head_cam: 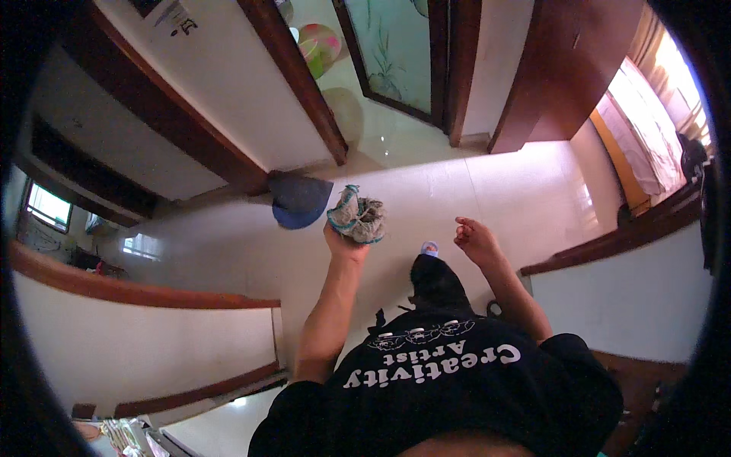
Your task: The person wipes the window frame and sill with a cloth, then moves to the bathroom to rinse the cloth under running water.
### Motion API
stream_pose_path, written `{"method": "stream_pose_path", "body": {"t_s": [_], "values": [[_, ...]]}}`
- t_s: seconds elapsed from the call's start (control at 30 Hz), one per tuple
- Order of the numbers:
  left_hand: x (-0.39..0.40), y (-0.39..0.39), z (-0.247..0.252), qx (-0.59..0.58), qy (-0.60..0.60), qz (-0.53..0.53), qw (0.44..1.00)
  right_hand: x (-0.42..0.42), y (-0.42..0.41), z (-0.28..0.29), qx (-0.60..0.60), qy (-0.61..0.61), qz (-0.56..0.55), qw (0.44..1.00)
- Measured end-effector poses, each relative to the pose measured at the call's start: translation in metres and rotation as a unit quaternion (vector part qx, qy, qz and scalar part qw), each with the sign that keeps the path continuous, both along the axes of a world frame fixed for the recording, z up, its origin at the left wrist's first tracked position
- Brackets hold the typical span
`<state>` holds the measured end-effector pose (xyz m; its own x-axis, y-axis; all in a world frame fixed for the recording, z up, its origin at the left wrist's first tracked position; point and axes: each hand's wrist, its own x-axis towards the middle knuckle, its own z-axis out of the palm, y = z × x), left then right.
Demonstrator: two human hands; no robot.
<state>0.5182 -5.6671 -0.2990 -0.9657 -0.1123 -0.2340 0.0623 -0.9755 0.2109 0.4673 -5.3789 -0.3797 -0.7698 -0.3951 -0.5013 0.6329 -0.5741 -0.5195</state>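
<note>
My left hand [347, 249] is closed around a crumpled grey rag [361, 220] with teal stitching along its edge. The rag is bunched up above the palm and hides most of my fingers. To the right, my right hand [477, 242] hangs over the floor with its fingers loosely curled, and I see nothing in it. Between my arms a foot in a light slipper [430, 249] shows on the tiles.
A blue-grey doormat [300, 200] lies by the wall corner. Ahead, a framed glass door [394, 57] stands open, with plastic basins [320, 50] beyond it. At right are a brown wooden door [571, 68] and a bed [639, 137]. Glossy tiles [422, 194] cover the floor.
</note>
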Motion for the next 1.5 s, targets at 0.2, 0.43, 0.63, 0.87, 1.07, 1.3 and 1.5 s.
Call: {"method": "stream_pose_path", "body": {"t_s": [0.2, 0.43, 0.63, 0.87, 1.07, 1.3, 1.5], "values": [[-0.168, -0.041, 0.006, 0.003, 0.052, -0.002, 0.999, -0.187, -0.039, -0.010, -0.039, 0.014, 0.012, 0.999], [-0.309, -0.097, 0.014, 0.061, 0.148, -0.068, 0.985, -0.362, -0.136, 0.028, -0.034, 0.071, 0.087, 0.993], [-0.450, -0.162, 0.004, -0.015, 0.130, 0.012, 0.991, -0.509, -0.215, 0.045, 0.011, 0.070, 0.084, 0.994], [-0.638, -0.219, 0.020, -0.031, 0.006, 0.111, 0.993, -0.713, -0.271, 0.052, 0.053, 0.096, 0.018, 0.994], [-0.753, -0.280, -0.032, -0.022, 0.021, 0.082, 0.996, -0.839, -0.322, 0.070, 0.115, 0.206, 0.061, 0.970], [-0.884, -0.303, -0.009, -0.032, -0.052, 0.202, 0.978, -1.028, -0.381, 0.065, 0.333, 0.396, 0.118, 0.848], [-0.938, -0.357, -0.021, 0.033, -0.038, 0.330, 0.943, -1.113, -0.403, 0.066, 0.594, 0.653, 0.060, 0.467]]}}
